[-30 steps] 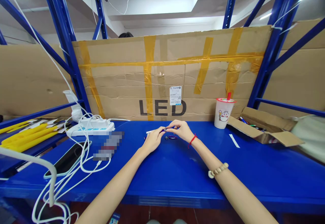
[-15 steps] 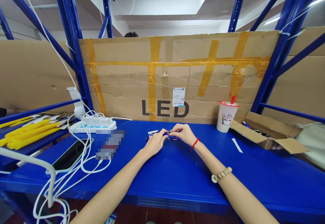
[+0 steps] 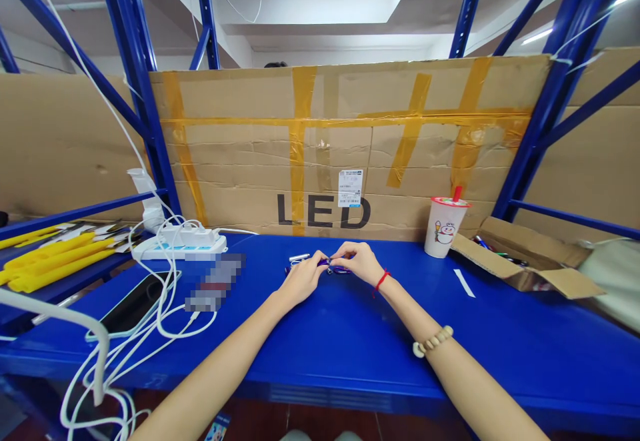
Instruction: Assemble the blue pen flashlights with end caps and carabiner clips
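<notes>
Over the blue tabletop (image 3: 320, 334), both hands meet at a small, dark purple, shiny object (image 3: 341, 269) whose kind I cannot make out. Its middle is partly hidden by the fingers. My left hand (image 3: 305, 276) pinches it from the left, thumb and forefinger closed. From the right, my right hand (image 3: 361, 263) has its thumb and fingertips pressed together on it, close to the left fingertips. A thin silver piece (image 3: 299, 257) lies just behind my left hand. A bit of purple also shows at that hand's left edge.
A white cup with a red straw (image 3: 444, 227), a paper strip (image 3: 465, 283) and an open cardboard box of pens (image 3: 530, 261) are at right. A phone (image 3: 135, 304), power strip (image 3: 200, 247) and white cables lie left. Taped cardboard (image 3: 240, 161) stands behind.
The view has shifted slightly. Both hands stay together at the purple object, with only a small shift of the fingers.
</notes>
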`<state>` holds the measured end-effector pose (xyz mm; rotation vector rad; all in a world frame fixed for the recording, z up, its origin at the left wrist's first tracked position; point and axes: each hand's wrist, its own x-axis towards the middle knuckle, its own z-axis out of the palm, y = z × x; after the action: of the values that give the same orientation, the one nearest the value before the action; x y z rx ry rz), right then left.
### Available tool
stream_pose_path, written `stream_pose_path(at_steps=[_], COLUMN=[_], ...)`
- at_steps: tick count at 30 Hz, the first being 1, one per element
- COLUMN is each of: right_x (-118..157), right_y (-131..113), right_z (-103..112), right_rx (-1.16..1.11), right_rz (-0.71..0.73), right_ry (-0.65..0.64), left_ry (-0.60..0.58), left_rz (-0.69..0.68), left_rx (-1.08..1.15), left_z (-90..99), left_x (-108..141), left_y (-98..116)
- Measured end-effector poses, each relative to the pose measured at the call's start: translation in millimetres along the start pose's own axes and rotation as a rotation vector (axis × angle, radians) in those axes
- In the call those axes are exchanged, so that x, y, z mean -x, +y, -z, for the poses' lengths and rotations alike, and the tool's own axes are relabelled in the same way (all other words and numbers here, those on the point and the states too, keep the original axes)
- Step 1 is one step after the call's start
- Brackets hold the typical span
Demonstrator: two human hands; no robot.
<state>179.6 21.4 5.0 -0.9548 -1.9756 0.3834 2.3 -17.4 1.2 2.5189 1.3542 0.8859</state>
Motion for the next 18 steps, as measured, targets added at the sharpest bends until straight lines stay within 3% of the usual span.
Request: stream_pose_path(at_steps=[6,11,18], right_x=[1.0,1.1,-1.1], right_y=[-3.8,-12.2,-13.5], right_z=[-3.5,-3.6,-3.5], right_rx=[-0.030,-0.196,-0.262], right_rz=[-0.132,-0.266,-0.291], right_ry=[-0.010,-0.057,-0.060], left_ry=[0.034,0.056,0.086], left_rz=[-0.011,-0.023,-0.048], left_rx=[0.064,0.052,0.056], left_z=[-1.2,-0.3,0.2], left_x=[-0.3,-0.2,-2.8], left_y=[0.6,1.4,2.3])
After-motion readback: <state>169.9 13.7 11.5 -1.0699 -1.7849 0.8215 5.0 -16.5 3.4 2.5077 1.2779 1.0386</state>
